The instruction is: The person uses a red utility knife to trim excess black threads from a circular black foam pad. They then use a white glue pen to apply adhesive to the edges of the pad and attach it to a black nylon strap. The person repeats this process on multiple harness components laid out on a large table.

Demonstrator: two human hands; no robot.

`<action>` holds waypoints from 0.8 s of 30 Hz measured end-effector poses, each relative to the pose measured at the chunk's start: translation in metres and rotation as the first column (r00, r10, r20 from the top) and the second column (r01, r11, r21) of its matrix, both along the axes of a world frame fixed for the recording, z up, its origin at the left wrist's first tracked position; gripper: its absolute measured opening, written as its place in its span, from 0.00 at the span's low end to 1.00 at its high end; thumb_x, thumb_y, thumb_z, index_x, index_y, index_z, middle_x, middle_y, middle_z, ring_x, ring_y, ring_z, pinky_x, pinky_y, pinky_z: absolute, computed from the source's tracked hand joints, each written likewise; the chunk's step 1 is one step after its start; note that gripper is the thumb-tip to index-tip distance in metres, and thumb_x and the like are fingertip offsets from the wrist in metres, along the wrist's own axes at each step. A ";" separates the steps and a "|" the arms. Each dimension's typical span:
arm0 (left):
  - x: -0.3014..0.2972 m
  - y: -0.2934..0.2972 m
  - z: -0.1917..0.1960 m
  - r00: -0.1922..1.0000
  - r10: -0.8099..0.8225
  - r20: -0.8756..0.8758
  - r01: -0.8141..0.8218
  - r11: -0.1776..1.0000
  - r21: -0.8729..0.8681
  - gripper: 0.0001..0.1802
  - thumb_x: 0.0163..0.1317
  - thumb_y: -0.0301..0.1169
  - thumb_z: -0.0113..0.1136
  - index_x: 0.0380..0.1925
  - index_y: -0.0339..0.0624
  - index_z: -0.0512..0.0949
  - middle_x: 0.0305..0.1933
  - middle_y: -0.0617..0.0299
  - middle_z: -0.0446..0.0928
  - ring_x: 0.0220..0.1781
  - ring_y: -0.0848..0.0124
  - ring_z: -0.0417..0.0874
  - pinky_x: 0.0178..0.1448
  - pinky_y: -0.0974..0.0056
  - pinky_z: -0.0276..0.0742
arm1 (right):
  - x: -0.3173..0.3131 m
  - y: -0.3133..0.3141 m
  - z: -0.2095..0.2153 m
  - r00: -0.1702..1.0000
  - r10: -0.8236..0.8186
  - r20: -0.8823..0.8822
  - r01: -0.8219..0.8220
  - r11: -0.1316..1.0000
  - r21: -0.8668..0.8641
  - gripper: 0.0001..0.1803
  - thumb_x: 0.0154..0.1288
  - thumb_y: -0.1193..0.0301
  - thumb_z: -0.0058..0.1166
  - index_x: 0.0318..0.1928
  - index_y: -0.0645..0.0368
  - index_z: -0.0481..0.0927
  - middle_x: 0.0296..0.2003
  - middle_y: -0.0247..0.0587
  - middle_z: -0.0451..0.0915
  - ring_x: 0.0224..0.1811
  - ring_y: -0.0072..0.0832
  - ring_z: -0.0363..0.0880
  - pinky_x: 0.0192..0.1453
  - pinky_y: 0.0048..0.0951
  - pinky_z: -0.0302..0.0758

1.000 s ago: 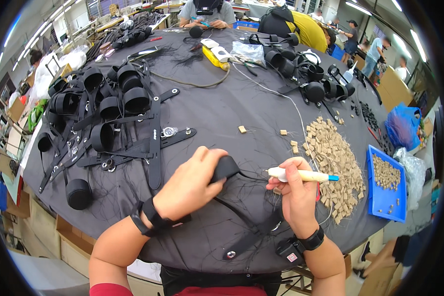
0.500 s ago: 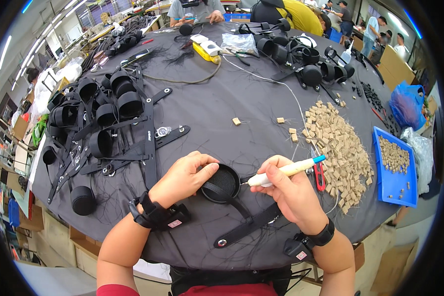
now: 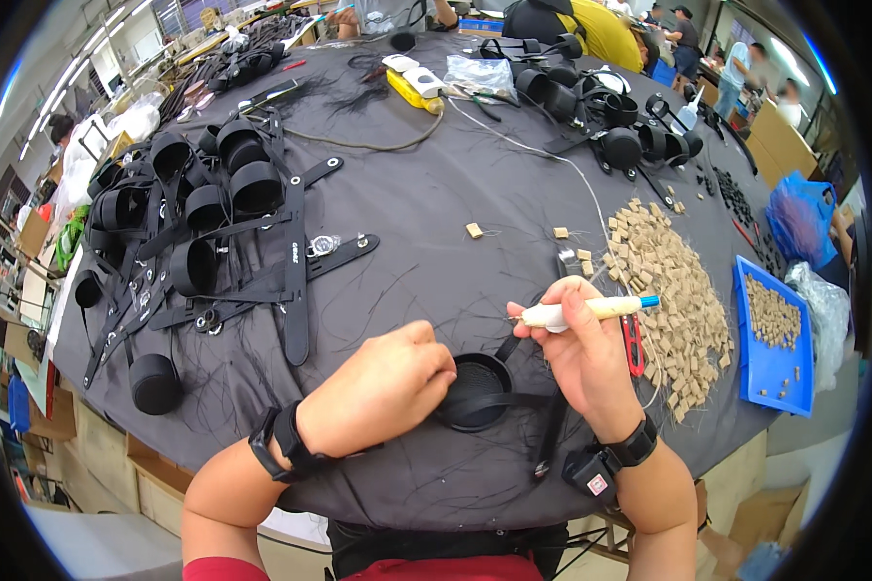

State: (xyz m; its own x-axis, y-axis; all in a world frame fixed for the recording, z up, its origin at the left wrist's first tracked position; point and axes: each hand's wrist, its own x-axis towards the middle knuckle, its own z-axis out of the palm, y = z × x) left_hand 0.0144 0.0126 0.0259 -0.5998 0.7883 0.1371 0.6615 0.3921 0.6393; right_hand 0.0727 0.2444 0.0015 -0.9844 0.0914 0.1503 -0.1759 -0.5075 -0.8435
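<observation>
My right hand grips a cream pen-shaped electric tool with a blue end and a thin metal tip pointing left. Below that tip lies a round black cup on its back, its mouth facing up, with a strap crossing it. The strap runs to a black band under my right wrist. At the cup's left rim, my left hand is closed with its fingers curled in; what they pinch, if anything, is hidden. The tool's tip stands apart from the cup.
Strapped black cups pile up at left, more at far right. Tan blocks heap beside my right hand, near red-handled snips and a blue tray. A white cord leaves a yellow box. A person sits opposite.
The cup has turned and shifted right, its band swinging to the right. My left hand has curled closed. The pen-shaped tool has lifted up and away from the rim.
</observation>
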 end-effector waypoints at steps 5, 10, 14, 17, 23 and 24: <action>0.014 -0.008 0.005 0.990 -0.134 -0.052 0.132 0.990 -0.042 0.08 0.57 0.23 0.62 0.37 0.35 0.84 0.40 0.54 0.77 0.40 0.56 0.83 0.44 0.58 0.80 | 0.004 0.005 0.014 0.994 0.043 0.103 -0.060 0.983 0.172 0.12 0.75 0.65 0.55 0.44 0.63 0.76 0.39 0.42 0.82 0.43 0.27 0.84 0.47 0.26 0.79; 0.017 -0.005 0.004 0.927 -0.192 -0.322 0.141 0.975 -0.175 0.09 0.51 0.31 0.69 0.33 0.40 0.84 0.39 0.60 0.72 0.44 0.62 0.77 0.46 0.60 0.75 | 0.017 0.015 0.028 0.973 0.138 0.186 -0.171 0.969 0.176 0.12 0.75 0.66 0.56 0.44 0.64 0.76 0.38 0.41 0.82 0.42 0.26 0.84 0.46 0.24 0.78; 0.018 0.000 0.010 0.874 -0.213 -0.436 0.120 0.965 -0.232 0.10 0.48 0.36 0.71 0.26 0.44 0.82 0.37 0.63 0.69 0.44 0.66 0.74 0.45 0.62 0.71 | 0.016 0.026 0.027 0.940 0.266 0.216 -0.297 0.946 0.128 0.15 0.74 0.63 0.57 0.44 0.65 0.76 0.36 0.43 0.84 0.39 0.27 0.84 0.46 0.23 0.78; 0.022 -0.001 0.012 0.860 -0.201 -0.469 0.073 0.958 -0.277 0.10 0.46 0.37 0.72 0.22 0.46 0.81 0.35 0.63 0.68 0.43 0.66 0.74 0.43 0.63 0.70 | 0.015 0.031 0.024 0.928 0.293 0.232 -0.326 0.938 0.117 0.17 0.73 0.61 0.57 0.44 0.65 0.76 0.36 0.45 0.85 0.39 0.27 0.84 0.44 0.24 0.78; 0.025 -0.005 0.004 0.877 -0.197 -0.439 0.090 0.963 -0.252 0.13 0.45 0.38 0.73 0.20 0.44 0.79 0.30 0.63 0.68 0.38 0.65 0.74 0.42 0.62 0.71 | 0.018 0.036 0.026 0.872 0.454 0.180 -0.471 0.880 0.064 0.18 0.72 0.59 0.58 0.44 0.65 0.76 0.37 0.48 0.85 0.40 0.27 0.85 0.42 0.25 0.78; 0.025 -0.004 0.003 0.884 -0.192 -0.426 0.102 0.969 -0.225 0.13 0.46 0.38 0.73 0.21 0.43 0.80 0.30 0.62 0.69 0.38 0.65 0.75 0.41 0.61 0.71 | 0.018 0.036 0.026 0.872 0.448 0.199 -0.469 0.880 0.072 0.19 0.72 0.59 0.58 0.43 0.65 0.76 0.37 0.48 0.85 0.40 0.27 0.85 0.42 0.25 0.78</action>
